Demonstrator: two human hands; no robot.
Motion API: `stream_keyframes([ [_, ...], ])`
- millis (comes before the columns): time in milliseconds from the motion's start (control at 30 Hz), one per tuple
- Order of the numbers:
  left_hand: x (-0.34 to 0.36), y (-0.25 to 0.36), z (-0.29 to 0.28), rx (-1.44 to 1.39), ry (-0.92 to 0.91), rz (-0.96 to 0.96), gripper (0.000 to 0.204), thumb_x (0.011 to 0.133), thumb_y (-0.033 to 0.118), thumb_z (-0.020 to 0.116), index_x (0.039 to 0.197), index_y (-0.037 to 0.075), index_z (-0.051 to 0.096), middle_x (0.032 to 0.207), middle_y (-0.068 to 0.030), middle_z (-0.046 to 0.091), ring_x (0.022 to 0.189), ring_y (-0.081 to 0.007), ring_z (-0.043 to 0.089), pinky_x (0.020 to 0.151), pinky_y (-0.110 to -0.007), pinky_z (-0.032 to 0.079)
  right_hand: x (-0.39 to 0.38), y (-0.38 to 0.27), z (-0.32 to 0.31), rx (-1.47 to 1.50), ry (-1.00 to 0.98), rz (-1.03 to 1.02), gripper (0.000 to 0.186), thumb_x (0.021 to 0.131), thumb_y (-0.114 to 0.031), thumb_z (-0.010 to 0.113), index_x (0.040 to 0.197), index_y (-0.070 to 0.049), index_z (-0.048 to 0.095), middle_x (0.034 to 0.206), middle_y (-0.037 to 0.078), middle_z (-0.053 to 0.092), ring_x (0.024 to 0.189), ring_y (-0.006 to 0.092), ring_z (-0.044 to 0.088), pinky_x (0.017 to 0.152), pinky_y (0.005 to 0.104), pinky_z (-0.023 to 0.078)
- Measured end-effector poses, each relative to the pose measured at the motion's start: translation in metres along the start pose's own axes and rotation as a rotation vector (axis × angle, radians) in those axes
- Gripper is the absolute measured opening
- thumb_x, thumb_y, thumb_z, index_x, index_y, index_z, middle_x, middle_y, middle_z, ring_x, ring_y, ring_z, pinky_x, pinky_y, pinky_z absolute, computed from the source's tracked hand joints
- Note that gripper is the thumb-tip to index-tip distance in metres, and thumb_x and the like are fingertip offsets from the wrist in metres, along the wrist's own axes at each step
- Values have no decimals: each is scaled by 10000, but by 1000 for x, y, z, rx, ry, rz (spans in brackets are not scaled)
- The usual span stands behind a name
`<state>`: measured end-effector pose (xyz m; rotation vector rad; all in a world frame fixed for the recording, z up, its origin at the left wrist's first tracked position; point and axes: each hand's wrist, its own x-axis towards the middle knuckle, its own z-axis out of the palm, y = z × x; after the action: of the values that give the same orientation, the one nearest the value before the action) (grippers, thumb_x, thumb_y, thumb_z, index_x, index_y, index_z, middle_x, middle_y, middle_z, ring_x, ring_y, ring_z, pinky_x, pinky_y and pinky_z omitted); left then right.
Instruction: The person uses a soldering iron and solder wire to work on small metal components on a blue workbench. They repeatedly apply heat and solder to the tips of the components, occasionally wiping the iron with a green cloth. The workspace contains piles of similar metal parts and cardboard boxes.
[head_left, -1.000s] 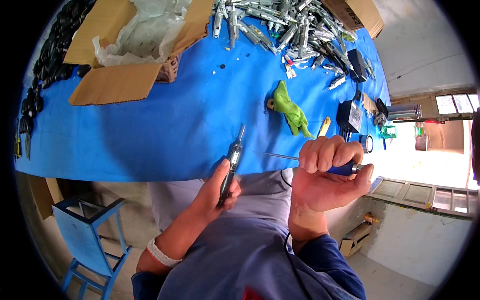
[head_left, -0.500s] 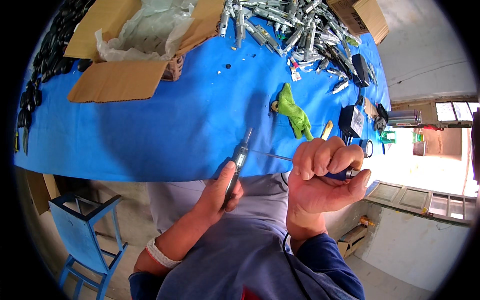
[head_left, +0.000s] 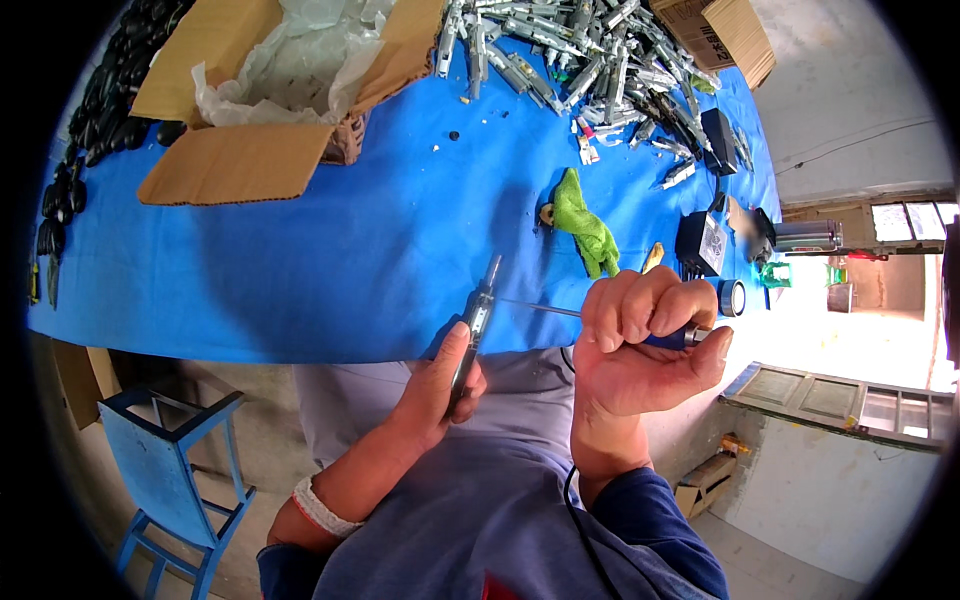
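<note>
My left hand (head_left: 438, 388) is closed round the lower end of a slim grey and black pen-shaped device (head_left: 478, 316), its narrow metal tip pointing away from me. The device leans slightly right above the near edge of the blue-covered table. In my closed right hand (head_left: 645, 345) is a screwdriver (head_left: 545, 308) with a blue handle, mostly hidden by the fingers. Its thin shaft points left, and the end meets or nearly meets the device's side just below the metal tip; contact cannot be told.
A pile of grey metal assemblies (head_left: 600, 70) lies at the far right. An open cardboard box (head_left: 235, 165) with plastic lining stands far left, beside many black casings (head_left: 110, 110). A green cloth (head_left: 585, 225) and a black box-shaped unit (head_left: 701, 243) lie right. A blue chair (head_left: 165, 465) stands left.
My right hand has shifted slightly left with the screwdriver, whose handle now shows a little more. My left hand and the device stay almost in place.
</note>
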<state>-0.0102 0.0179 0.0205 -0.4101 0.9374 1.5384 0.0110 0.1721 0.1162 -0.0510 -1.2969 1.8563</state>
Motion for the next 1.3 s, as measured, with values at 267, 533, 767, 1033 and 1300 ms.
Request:
stream_keyframes([
  [267, 2, -2, -1, -5, -4, 18, 558, 879, 632, 509, 642, 133, 428, 555, -27, 428, 403, -116, 366, 380, -251, 227, 0, 0, 4, -7, 31, -4, 480, 987, -492, 278, 701, -113, 350, 580, 35, 375, 412, 138, 339, 385, 283, 281],
  [533, 2, -3, -2, -10, -21, 1, 577, 865, 652, 517, 632, 129, 444, 559, -27, 442, 403, -113, 365, 384, -253, 226, 2, 5, 2, 29, 16, -3, 475, 988, -488, 302, 703, -111, 343, 570, 33, 361, 410, 134, 325, 381, 283, 265],
  [767, 1, -2, -2, -23, -19, 2, 559, 866, 641, 525, 638, 136, 453, 563, -29, 451, 401, -112, 366, 382, -255, 224, 1, 10, 2, 16, 30, 8, 481, 985, -497, 313, 699, -111, 327, 569, 34, 352, 407, 134, 317, 373, 275, 251],
  [1033, 1, -1, -1, -53, -8, -20, 504, 870, 607, 551, 703, 143, 451, 578, -24, 453, 408, -107, 359, 382, -251, 222, 3, 10, 0, 21, 24, 7, 484, 986, -499, 302, 695, -113, 323, 565, 35, 354, 401, 136, 328, 362, 275, 252],
  [1300, 0, 0, -1, -5, -11, -25, 595, 840, 688, 518, 622, 139, 449, 583, -27, 456, 411, -103, 382, 387, -236, 258, 2, 12, 0, 17, 18, 4, 484, 986, -499, 298, 705, -107, 342, 567, 34, 357, 397, 133, 337, 359, 273, 267],
])
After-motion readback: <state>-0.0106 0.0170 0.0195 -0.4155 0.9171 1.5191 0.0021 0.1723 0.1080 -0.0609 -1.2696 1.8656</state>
